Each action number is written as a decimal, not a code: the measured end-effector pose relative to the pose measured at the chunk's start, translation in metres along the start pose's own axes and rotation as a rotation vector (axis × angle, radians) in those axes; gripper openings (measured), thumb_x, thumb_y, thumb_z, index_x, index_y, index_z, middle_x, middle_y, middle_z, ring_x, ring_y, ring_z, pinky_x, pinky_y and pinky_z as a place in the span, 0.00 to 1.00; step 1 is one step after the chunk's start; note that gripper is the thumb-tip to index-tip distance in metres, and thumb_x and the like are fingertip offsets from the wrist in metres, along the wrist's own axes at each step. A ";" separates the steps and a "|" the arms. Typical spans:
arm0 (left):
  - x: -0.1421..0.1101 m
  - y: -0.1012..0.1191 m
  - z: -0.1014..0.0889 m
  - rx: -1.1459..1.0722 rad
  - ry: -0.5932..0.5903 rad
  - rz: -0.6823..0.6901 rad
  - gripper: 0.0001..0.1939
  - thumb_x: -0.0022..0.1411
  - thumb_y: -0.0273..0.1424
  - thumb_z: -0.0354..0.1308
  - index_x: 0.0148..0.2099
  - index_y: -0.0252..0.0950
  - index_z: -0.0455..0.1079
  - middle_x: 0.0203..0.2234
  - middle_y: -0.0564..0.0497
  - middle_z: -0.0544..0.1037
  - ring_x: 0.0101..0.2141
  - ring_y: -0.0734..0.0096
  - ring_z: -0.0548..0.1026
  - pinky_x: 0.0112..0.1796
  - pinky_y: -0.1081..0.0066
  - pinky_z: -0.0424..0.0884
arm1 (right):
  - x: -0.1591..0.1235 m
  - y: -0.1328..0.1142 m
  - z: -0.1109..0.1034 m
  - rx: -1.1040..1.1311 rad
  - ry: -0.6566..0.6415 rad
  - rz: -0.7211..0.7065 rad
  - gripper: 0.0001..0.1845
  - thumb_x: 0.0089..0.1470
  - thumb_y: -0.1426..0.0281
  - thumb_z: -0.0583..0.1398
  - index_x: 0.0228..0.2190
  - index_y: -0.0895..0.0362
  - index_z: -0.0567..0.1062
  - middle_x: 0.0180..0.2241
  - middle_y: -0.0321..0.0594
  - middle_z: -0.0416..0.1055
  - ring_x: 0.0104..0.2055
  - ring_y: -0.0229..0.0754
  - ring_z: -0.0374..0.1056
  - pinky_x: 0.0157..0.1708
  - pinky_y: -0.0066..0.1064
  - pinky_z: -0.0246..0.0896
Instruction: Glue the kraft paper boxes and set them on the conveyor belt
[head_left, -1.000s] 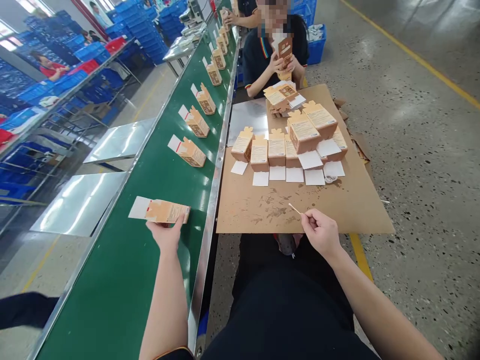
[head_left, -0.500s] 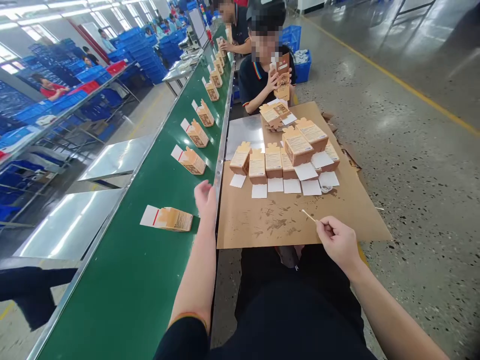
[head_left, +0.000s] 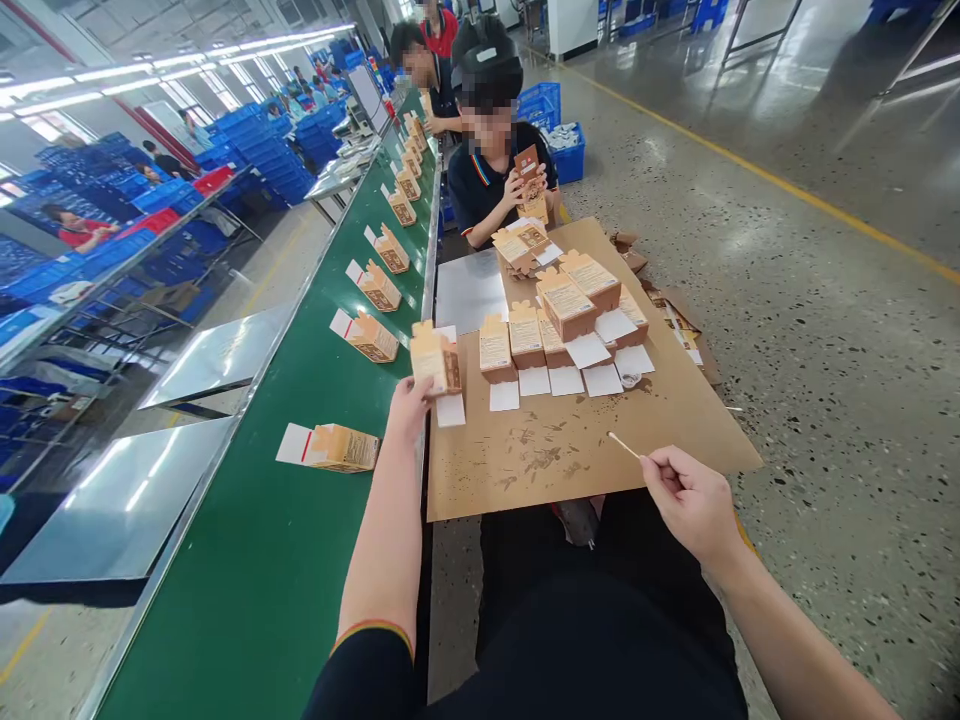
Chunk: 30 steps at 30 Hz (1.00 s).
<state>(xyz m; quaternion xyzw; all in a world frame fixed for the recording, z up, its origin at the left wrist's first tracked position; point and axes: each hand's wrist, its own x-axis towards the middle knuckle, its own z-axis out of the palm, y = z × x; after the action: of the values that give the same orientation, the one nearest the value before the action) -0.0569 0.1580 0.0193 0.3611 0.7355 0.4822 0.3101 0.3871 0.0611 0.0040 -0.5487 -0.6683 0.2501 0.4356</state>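
Observation:
My left hand (head_left: 409,405) grips a small tan carton (head_left: 436,362) with a white flap hanging below it, held just above the left edge of the brown cardboard sheet (head_left: 570,450). My right hand (head_left: 690,500) is closed in a pinch on a thin wooden stick (head_left: 624,446) whose tip points left over the sheet. A row of similar tan cartons (head_left: 525,340) with open white flaps stands on the sheet ahead. Another carton (head_left: 334,448) lies flat on the green conveyor belt (head_left: 262,580) to my left.
Several more cartons ride up the belt (head_left: 371,338). A seated person (head_left: 491,165) across the sheet holds a carton in both hands; another person stands behind. Metal side tables (head_left: 112,510) flank the belt on the left. Blue crates (head_left: 262,160) fill the back left. Speckled floor lies to the right.
My left hand let go of the carton on the belt, swung right and picked up a carton from the row on the cardboard. My right hand stayed put with the stick.

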 end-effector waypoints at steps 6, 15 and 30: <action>-0.113 -0.046 -0.003 -0.393 -0.108 -0.069 0.42 0.46 0.45 0.85 0.61 0.39 0.76 0.63 0.35 0.82 0.66 0.38 0.79 0.65 0.44 0.77 | -0.014 -0.004 0.015 0.026 -0.112 -0.025 0.22 0.73 0.58 0.59 0.26 0.51 0.70 0.20 0.31 0.61 0.21 0.37 0.56 0.23 0.30 0.54; -0.130 -0.040 0.022 -0.250 -0.104 -0.002 0.42 0.47 0.45 0.86 0.59 0.39 0.74 0.58 0.35 0.84 0.60 0.42 0.83 0.63 0.43 0.77 | -0.016 -0.026 0.132 -0.137 -0.383 -0.320 0.16 0.70 0.71 0.56 0.27 0.53 0.67 0.23 0.34 0.69 0.23 0.36 0.59 0.28 0.31 0.48; -0.167 -0.042 0.045 0.021 0.028 0.103 0.42 0.48 0.39 0.84 0.61 0.41 0.70 0.56 0.36 0.82 0.58 0.40 0.83 0.60 0.45 0.78 | 0.008 -0.002 0.089 -0.096 -0.174 -0.185 0.17 0.70 0.68 0.57 0.26 0.51 0.66 0.21 0.33 0.65 0.23 0.39 0.60 0.28 0.31 0.51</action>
<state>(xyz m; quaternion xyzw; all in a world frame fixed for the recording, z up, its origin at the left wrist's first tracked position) 0.0613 0.0297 -0.0173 0.3950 0.7252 0.4948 0.2706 0.3099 0.0812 -0.0354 -0.4812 -0.7626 0.2233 0.3702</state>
